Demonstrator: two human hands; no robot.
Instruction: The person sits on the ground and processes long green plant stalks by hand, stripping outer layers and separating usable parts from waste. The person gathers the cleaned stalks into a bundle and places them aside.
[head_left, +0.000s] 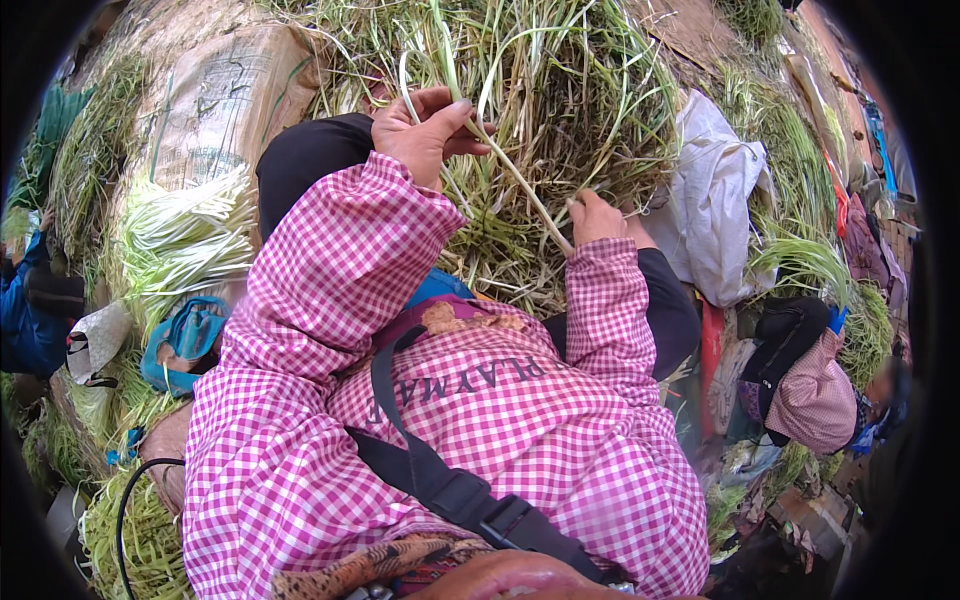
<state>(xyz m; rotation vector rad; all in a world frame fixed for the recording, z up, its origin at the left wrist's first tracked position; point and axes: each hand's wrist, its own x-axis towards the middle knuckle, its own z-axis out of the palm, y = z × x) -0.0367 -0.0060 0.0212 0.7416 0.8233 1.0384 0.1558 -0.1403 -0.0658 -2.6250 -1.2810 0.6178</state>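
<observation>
My left hand (431, 135) pinches a long pale stalk with green leaves (521, 180) between thumb and fingers. From there the stalk slants down to the right, its lower end beside my right hand (598, 219). The right hand's fingers are curled; whether they grip anything is not clear. Behind and beneath both hands spreads a large heap of green and dried leafy stalks (585, 97). A bundle of trimmed, whitish-green stalks (187, 232) lies to the left of my left arm.
A printed woven sack (225, 97) lies at the upper left, a white plastic sack (716, 195) on the right. A blue-teal cloth item (184, 345) is near my left elbow. People sit at the far left (30, 307) and right (814, 390), among more plant heaps.
</observation>
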